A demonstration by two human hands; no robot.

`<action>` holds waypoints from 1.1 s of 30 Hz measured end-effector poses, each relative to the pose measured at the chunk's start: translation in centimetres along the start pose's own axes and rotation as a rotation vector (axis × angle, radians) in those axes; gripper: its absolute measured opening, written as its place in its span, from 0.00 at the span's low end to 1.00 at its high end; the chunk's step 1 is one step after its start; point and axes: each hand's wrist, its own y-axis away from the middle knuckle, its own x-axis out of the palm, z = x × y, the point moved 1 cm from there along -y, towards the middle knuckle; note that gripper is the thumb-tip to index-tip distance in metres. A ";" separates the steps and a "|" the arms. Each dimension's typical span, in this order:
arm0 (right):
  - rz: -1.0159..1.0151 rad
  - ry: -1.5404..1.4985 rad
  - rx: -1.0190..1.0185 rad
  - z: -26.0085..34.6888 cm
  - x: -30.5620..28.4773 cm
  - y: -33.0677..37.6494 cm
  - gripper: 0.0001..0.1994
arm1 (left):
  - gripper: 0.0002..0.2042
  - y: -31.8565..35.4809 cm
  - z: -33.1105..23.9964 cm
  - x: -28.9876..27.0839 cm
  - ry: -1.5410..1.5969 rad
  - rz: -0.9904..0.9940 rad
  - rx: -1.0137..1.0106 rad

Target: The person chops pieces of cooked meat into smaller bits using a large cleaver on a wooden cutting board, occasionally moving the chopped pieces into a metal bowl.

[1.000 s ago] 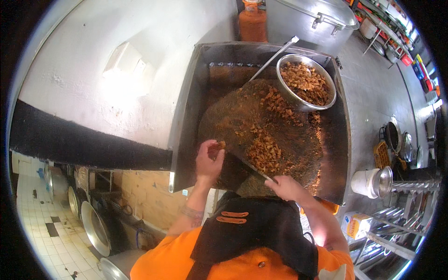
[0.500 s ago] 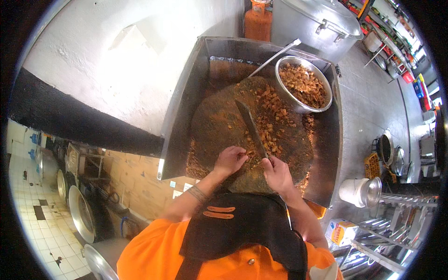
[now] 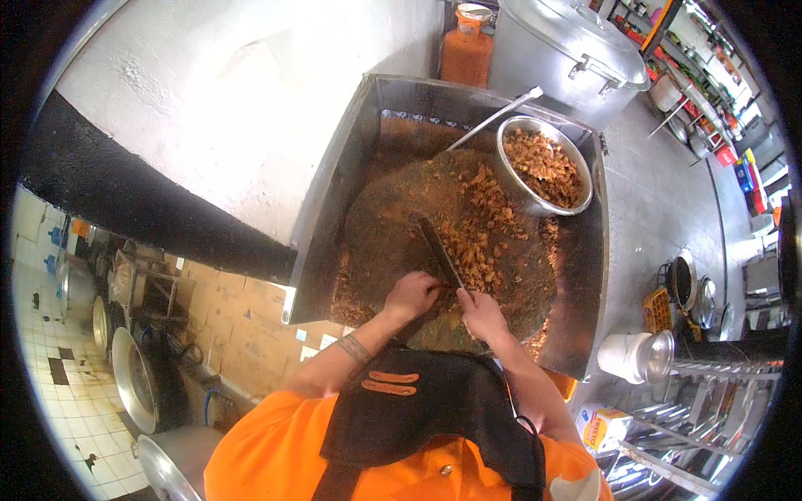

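Just below the frame's centre, your right hand (image 3: 482, 315) grips the knife (image 3: 439, 252); your left hand (image 3: 412, 296) curls nearby, grasp unclear: a sideways slip could cut it.

1. I watch through the left head camera, a wide fisheye facing steeply down over the orange shirt (image 3: 276, 447) at the near edge.
2. The left hand (image 3: 413, 296) and right hand (image 3: 483, 317) sit close below it, around mid-view.
3. My view reaches far to the lidded pot (image 3: 535, 71), left to the white wall (image 3: 200, 125), right to the grey floor (image 3: 656, 196).
4. Straight lines bow toward the rim.
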 end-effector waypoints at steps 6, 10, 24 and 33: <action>-0.017 -0.047 -0.007 0.2 0.7 0.1 0.31 | 0.13 0.3 0.0 0.2 -0.026 -0.015 -0.008; 0.115 -0.356 0.112 0.2 0.3 -0.1 0.28 | 0.14 0.0 -0.4 -0.4 0.030 0.024 0.022; -0.218 -0.913 0.203 -11.8 -2.9 11.1 0.31 | 0.45 -17.2 -8.9 -2.4 -0.149 -0.086 0.179; -0.242 -1.189 0.278 -11.5 -2.8 12.5 0.28 | 0.71 -25.5 -8.6 3.3 -0.358 0.016 -0.107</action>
